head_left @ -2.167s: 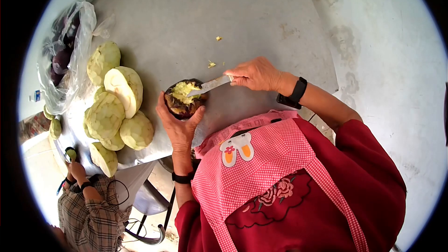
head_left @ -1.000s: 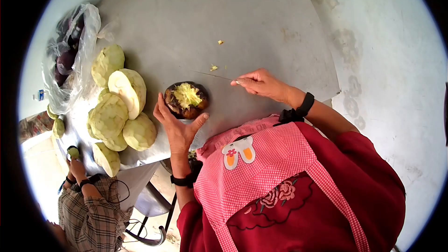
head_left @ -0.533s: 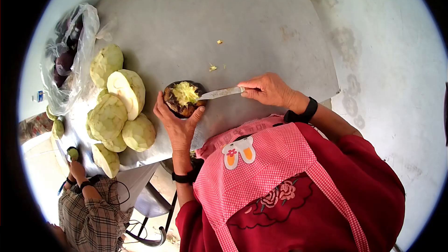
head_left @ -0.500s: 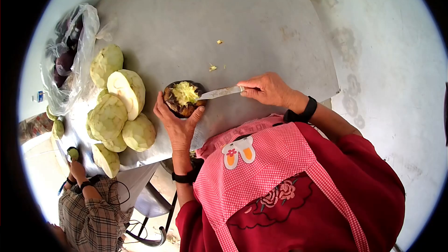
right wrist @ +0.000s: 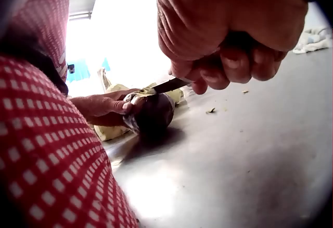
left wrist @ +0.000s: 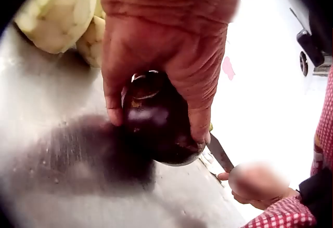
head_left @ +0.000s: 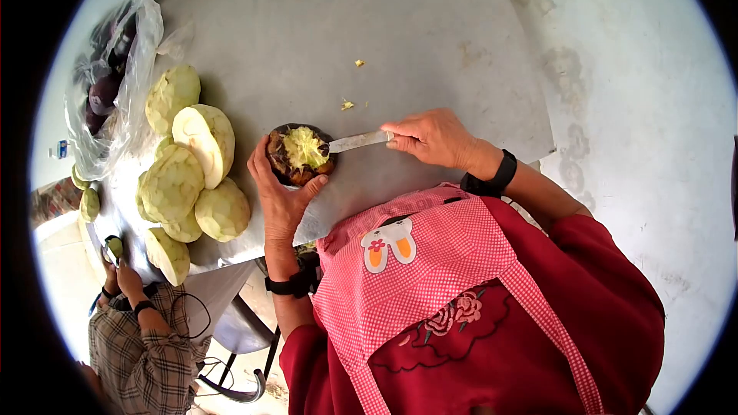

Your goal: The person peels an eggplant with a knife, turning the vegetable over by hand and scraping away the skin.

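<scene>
A dark purple round fruit (head_left: pixel 298 155) with its top cut away shows pale yellow-green flesh; it rests on the grey table (head_left: pixel 369 31). My left hand (head_left: pixel 278 198) cups it from the near side, fingers and thumb curled round its shell (left wrist: pixel 156 124). My right hand (head_left: pixel 430 137) grips the handle of a knife (head_left: pixel 357 141), whose blade tip lies at the fruit's cut top. In the right wrist view the blade (right wrist: pixel 169 85) reaches onto the fruit (right wrist: pixel 152 114).
Several peeled pale green fruits (head_left: pixel 192 169) are piled at the table's left. A clear plastic bag (head_left: pixel 115 77) with dark fruits lies behind them. Small scraps (head_left: pixel 348 104) dot the table. Another person in a plaid sleeve (head_left: pixel 131 353) sits at lower left.
A second ago the knife was lifted away from the fruit, edge-on above the table. It has come back and its tip now rests at the fruit's cut top. My left hand kept its hold.
</scene>
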The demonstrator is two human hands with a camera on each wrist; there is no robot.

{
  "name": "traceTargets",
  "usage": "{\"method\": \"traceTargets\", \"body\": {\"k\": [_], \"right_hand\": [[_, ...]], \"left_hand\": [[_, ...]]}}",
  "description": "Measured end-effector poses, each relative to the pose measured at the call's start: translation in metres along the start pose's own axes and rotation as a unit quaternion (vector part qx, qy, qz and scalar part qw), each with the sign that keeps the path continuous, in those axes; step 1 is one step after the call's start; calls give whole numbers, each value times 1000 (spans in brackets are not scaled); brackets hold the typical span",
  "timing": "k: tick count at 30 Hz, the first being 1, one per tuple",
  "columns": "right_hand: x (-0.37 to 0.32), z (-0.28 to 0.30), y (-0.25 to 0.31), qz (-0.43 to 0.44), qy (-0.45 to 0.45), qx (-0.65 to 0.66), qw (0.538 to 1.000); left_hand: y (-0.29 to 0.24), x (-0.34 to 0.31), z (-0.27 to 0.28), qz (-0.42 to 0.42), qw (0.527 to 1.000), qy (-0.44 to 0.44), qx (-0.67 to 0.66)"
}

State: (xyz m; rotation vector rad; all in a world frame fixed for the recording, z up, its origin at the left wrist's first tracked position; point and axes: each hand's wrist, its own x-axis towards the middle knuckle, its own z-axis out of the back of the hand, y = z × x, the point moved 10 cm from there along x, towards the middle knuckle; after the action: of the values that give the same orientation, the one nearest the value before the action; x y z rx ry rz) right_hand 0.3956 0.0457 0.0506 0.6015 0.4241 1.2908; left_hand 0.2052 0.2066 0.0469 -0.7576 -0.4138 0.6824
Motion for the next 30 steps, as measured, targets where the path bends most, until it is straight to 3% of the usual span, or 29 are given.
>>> {"method": "traceTargets", "body": {"k": [6,17,19,23,25,26,28,30], "right_hand": [[4,-2,0,30,-33,-51,998],[24,-21,-31,39,-21,-3,999],[32,-30,-42,-3,74,35,997],[48,-29,-51,-27,144,111,983],[43,-38,-50,-94,202,256,941],[38,-42,-52,-94,202,256,941],[21,-62,-53,-176,233,440,849],[9,-67,-47,-208,227,463,831]], "left_hand": [[1,4,-2,15,1000,20,-8],[1,9,-1,-8,999,32,-10],[0,9,-2,-9,999,41,-12],[2,11,-2,0,998,58,-24],[3,10,-2,-3,998,63,-26],[3,10,-2,-5,998,64,-24],[4,9,-1,-5,998,59,-23],[6,7,-3,6,997,61,-42]]}}
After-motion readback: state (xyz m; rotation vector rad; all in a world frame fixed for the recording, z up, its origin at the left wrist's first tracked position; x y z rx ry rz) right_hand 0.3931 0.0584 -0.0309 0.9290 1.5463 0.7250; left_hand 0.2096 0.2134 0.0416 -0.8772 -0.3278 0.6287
